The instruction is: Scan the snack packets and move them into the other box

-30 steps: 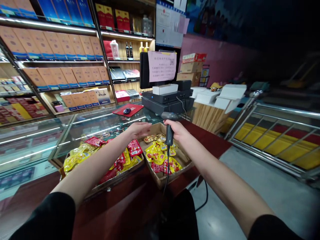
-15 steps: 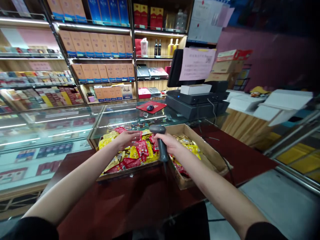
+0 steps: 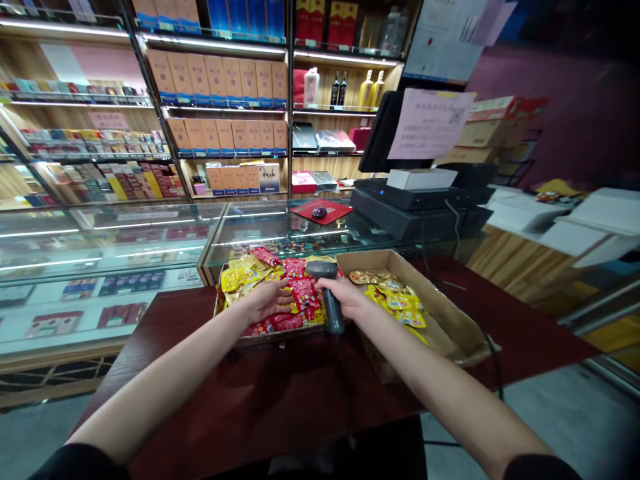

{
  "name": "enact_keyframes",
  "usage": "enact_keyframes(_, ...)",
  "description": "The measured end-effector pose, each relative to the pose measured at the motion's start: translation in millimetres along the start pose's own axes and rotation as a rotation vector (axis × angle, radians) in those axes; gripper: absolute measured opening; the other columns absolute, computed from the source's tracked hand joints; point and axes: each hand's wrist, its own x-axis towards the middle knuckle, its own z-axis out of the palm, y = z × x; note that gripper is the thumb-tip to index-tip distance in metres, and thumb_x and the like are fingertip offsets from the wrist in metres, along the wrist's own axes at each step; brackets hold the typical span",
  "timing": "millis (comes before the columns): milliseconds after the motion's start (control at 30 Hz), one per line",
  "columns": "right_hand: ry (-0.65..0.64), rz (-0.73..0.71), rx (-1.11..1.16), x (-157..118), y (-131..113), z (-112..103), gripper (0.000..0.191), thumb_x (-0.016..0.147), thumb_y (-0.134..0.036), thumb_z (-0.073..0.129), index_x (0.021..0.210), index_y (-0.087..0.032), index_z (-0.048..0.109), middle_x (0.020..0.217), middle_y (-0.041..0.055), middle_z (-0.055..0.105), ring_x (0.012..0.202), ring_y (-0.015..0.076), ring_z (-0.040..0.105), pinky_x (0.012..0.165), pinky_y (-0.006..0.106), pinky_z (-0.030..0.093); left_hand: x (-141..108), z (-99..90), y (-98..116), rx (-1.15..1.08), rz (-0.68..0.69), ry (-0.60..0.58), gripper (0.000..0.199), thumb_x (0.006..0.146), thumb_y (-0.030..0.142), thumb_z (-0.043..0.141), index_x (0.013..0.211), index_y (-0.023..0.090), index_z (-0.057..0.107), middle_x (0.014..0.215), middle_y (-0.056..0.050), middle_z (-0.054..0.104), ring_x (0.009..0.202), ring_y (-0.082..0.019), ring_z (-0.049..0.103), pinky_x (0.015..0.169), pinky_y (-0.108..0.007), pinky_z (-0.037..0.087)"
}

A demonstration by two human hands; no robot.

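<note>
My right hand (image 3: 346,297) is wrapped round the grip of a dark grey barcode scanner (image 3: 332,308), which stands upright with its head on top. My left hand (image 3: 269,301) hovers low over a shallow cardboard box heaped with snack packets, its fingers stretched out and apart. Just beyond its fingertips lies a red snack packet (image 3: 303,293); whether they touch it I cannot tell. Yellow packets (image 3: 242,276) fill the left side of that box. Right of the scanner, a second cardboard box (image 3: 453,320) holds yellow and gold packets (image 3: 400,301), partly behind my right forearm.
Both boxes rest on a dark red counter (image 3: 200,373). Behind them are a glass display case (image 3: 255,230), a mouse (image 3: 319,213) on a red pad, and a monitor (image 3: 385,130) above a black cash drawer (image 3: 400,217). A cable (image 3: 495,360) runs past the right box.
The camera view has turned left, shifting the scene rightward. My left hand has come lower over the red packets, its fingers more spread. My right hand still holds the scanner.
</note>
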Motion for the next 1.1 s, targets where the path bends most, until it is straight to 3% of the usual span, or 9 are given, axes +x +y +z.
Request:
enact_keyframes(167, -0.004, 0.040, 0.069, -0.6, 2.0, 4.0, 0.006, 0.057, -0.010, 0.063, 0.062, -0.014, 0.061, 0.051, -0.0025, 0.055, 0.048, 0.0081, 0.050, 0.054, 0.021, 0.049, 2.6, -0.7, -1.6, -0.072, 0.055, 0.024, 0.019, 0.079, 0.022, 0.065, 0.091, 0.014, 0.052, 0.098, -0.014, 0.063, 0.086, -0.022, 0.067, 0.077, -0.039, 0.055)
enact_keyframes(300, 0.016, 0.046, 0.170, -3.5, 0.8, 9.5, 0.010, 0.058, -0.011, 0.062, 0.068, -0.014, 0.063, 0.058, -0.0010, 0.059, 0.053, 0.0093, 0.054, 0.057, 0.022, 0.050, -0.6, 2.0, -2.3, -0.105, 0.168, 0.021, 0.028, 0.071, 0.011, 0.073, 0.094, 0.013, 0.056, 0.087, -0.007, 0.065, 0.073, -0.014, 0.065, 0.076, -0.034, 0.055)
enact_keyframes(433, 0.021, 0.041, 0.212, -11.5, -2.7, 16.7, 0.017, 0.060, -0.014, 0.064, 0.076, -0.016, 0.066, 0.064, 0.0003, 0.063, 0.057, 0.0112, 0.057, 0.054, 0.023, 0.049, -2.0, 3.6, -3.1, -0.100, 0.215, 0.032, 0.034, 0.065, 0.006, 0.076, 0.095, 0.012, 0.061, 0.085, -0.007, 0.067, 0.072, -0.012, 0.064, 0.074, -0.028, 0.054)
enact_keyframes(667, 0.022, -0.075, 0.203, -26.6, -8.5, 29.2, 0.029, 0.055, -0.014, 0.070, 0.083, -0.018, 0.067, 0.072, -0.0004, 0.066, 0.067, 0.0120, 0.059, 0.061, 0.023, 0.048, 3.9, -4.5, 0.1, -0.039, 0.200, 0.068, 0.048, 0.062, 0.008, 0.078, 0.106, 0.015, 0.057, 0.079, -0.005, 0.068, 0.063, -0.011, 0.063, 0.061, -0.024, 0.052)
enact_keyframes(933, 0.022, -0.256, 0.009, -44.5, -7.1, 31.4, 0.020, 0.060, -0.018, 0.070, 0.079, -0.017, 0.066, 0.077, -0.0004, 0.066, 0.075, 0.0122, 0.060, 0.074, 0.025, 0.048, 15.8, -13.7, 2.6, -0.067, 0.255, 0.109, 0.047, 0.061, 0.006, 0.078, 0.100, 0.017, 0.054, 0.071, 0.000, 0.064, 0.059, -0.011, 0.062, 0.055, -0.021, 0.051)
enact_keyframes(1100, -0.131, -0.150, 0.022, -76.6, 7.9, 39.5, 0.026, 0.065, -0.028, 0.069, 0.087, -0.015, 0.061, 0.084, 0.0038, 0.066, 0.066, 0.0159, 0.065, 0.063, 0.031, 0.053, 32.7, -18.2, 5.4, -0.127, 0.312, 0.137, 0.048, 0.058, 0.006, 0.079, 0.098, 0.017, 0.054, 0.069, 0.002, 0.062, 0.057, -0.009, 0.061, 0.052, -0.018, 0.049)
